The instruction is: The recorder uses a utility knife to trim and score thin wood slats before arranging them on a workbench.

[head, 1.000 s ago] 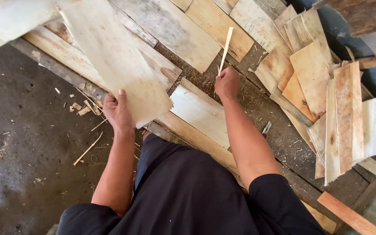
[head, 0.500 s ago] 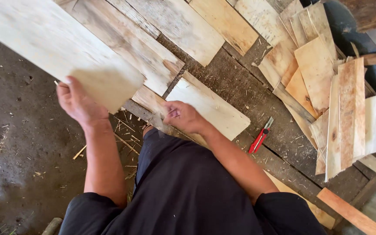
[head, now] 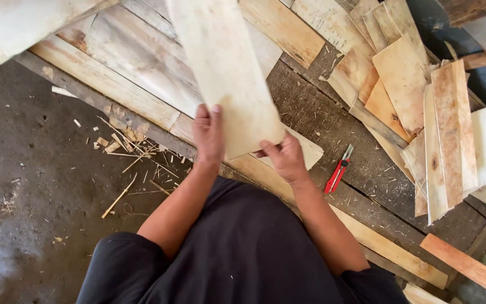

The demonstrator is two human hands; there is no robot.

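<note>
A long pale thin wooden sheet (head: 223, 73) is held up in front of me, slanting from the top middle down to my hands. My left hand (head: 209, 134) grips its lower left edge, thumb on top. My right hand (head: 285, 157) holds the lower right corner from underneath. Under the right hand lies another pale sheet (head: 309, 152) on the dark plank platform (head: 316, 107). A red utility knife (head: 338, 171) lies on the platform just right of my right hand.
Wide pale boards (head: 125, 73) lie at the upper left. A loose stack of thin wood sheets (head: 440, 124) fills the right side. Wood chips and splinters (head: 122, 146) litter the dark ground (head: 23, 186) at the left. An orange-brown strip (head: 468, 267) lies at the lower right.
The sheet has swung from the far left to the middle, now held by both hands. My right hand left the sheet on the platform and took the raised sheet's corner.
</note>
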